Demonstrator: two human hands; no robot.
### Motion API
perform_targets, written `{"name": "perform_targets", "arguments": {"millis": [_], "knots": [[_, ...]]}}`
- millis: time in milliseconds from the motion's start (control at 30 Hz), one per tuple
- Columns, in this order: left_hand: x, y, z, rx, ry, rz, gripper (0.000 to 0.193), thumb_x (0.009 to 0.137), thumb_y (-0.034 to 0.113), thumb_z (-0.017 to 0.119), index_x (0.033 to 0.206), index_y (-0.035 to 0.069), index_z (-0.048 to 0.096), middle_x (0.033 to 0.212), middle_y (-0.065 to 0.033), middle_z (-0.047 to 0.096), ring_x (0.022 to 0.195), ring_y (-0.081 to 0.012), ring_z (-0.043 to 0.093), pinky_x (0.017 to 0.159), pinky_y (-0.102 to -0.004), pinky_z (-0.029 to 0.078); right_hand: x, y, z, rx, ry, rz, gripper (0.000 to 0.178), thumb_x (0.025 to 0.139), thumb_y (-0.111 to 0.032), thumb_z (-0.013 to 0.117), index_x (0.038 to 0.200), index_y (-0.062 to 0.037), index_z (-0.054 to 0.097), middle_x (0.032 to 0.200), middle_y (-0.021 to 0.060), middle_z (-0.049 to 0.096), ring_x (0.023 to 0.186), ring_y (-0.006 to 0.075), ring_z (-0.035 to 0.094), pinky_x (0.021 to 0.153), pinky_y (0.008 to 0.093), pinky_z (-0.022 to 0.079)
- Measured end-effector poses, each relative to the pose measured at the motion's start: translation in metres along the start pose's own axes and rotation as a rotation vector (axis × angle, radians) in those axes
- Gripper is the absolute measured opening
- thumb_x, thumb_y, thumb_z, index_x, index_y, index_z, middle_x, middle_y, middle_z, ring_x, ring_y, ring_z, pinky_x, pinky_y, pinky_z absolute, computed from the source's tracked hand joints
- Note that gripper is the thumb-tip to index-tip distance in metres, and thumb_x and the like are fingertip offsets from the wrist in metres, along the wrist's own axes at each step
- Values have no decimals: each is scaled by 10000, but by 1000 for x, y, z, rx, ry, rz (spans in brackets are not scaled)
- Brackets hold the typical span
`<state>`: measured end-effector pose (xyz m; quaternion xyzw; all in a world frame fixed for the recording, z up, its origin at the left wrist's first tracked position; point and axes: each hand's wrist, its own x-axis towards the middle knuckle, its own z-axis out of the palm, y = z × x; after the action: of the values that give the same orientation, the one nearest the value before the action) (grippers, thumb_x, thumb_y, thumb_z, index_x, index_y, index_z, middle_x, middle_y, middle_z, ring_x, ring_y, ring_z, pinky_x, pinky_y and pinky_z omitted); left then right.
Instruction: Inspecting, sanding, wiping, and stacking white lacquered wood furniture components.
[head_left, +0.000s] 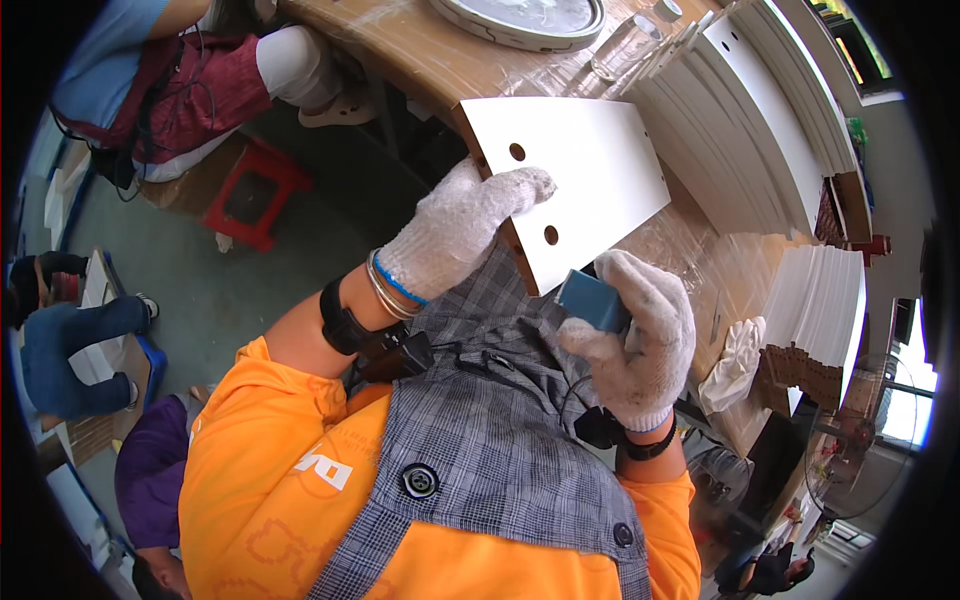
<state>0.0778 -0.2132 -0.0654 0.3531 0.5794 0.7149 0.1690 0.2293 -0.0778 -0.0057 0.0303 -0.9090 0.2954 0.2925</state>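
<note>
My left hand, in a white knit glove, grips a flat white panel by its left edge. The thumb lies over the white face between two round holes, and the fingers are hidden behind. Brown raw edges show along the panel's left side, and small holes dot its right edge. My right hand, gloved the same way, pinches a small blue block between thumb and fingers. That block is at the panel's lower corner; whether the two touch, I cannot tell.
Beyond the panel is a wooden table bearing a round tray and a clear jar. White panels stand stacked at right, near another stack and a white cloth. A seated person and red stool are at left.
</note>
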Motion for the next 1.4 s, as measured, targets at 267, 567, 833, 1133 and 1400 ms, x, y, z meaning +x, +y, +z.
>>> {"name": "perform_targets", "arguments": {"millis": [267,567,833,1133,1400], "knots": [[0,1,6,43,-28,8,432,675,-88,682,1081,50,623,1070,-131,634,1003,-323,603,867,-353,509,15,-1,-1,-115,-142,-166,652,626,-299,797,1177,-40,563,1049,154,633,898,306,614,761,382,441],[2,-3,6,190,-21,206,411,677,-111,656,1059,37,629,1050,-130,637,982,-325,607,847,-358,515,16,1,-10,-133,-182,-235,622,625,-307,793,1148,-42,587,1032,148,643,842,297,622,734,373,447],[-1,6,8,-1,-18,-64,414,670,-119,647,1052,40,633,1055,-122,639,974,-311,612,840,-354,517,17,0,-7,-149,-121,-237,628,617,-326,793,1151,-59,598,1051,136,639,859,288,620,734,364,450],[7,16,8,-116,6,-314,398,680,-108,645,1053,29,629,1056,-123,639,996,-312,607,868,-351,507,4,6,-14,-192,-75,-232,639,627,-340,792,1153,-42,587,1052,130,636,893,280,613,755,370,456],[16,14,9,-625,45,-373,401,854,39,569,1239,-20,473,1173,-126,565,1070,-225,576,934,-344,466,10,-17,-6,-327,-91,-267,610,591,-281,813,1104,-22,609,1020,116,630,838,262,608,724,355,459]]}}
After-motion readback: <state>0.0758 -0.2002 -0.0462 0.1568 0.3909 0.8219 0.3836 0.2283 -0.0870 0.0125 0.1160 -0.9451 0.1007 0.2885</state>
